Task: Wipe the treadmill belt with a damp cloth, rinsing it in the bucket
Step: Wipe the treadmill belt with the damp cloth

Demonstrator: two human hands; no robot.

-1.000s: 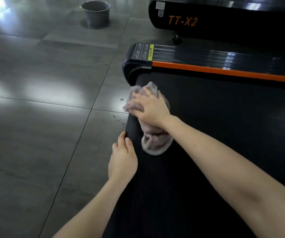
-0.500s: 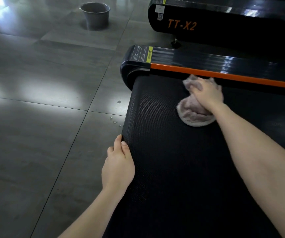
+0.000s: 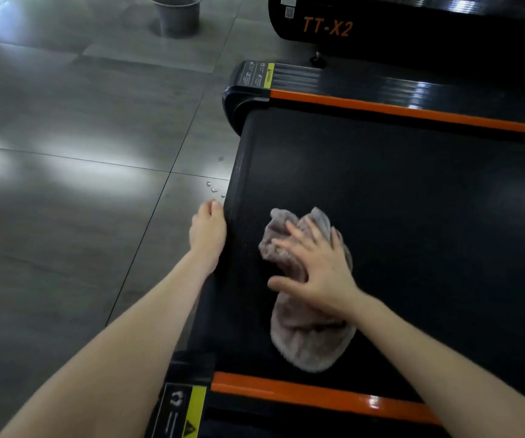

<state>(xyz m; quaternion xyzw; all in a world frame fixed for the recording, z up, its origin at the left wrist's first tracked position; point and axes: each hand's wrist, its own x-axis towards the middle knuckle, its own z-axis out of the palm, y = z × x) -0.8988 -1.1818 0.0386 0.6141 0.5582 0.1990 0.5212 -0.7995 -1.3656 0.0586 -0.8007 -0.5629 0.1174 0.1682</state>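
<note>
A crumpled pinkish-grey cloth [image 3: 308, 336] lies on the black treadmill belt [image 3: 413, 200], near its rear end. My right hand [image 3: 314, 267] presses flat on the cloth's upper part with fingers spread. My left hand [image 3: 209, 232] rests on the rear edge of the belt, fingers lying along it. A grey bucket [image 3: 177, 14] stands on the floor at the top, well away from both hands.
Orange-striped side rails run along the belt's far side [image 3: 413, 112] and near side [image 3: 318, 396]. A second black treadmill marked TT-X2 [image 3: 327, 26] stands beyond. Grey floor tiles [image 3: 65, 216] lie to the left, with a few water drops [image 3: 215, 188] near the belt's end.
My right hand has swept the cloth from the far rail back toward me, to the nearer part of the belt. My left hand stays on the belt's rear edge.
</note>
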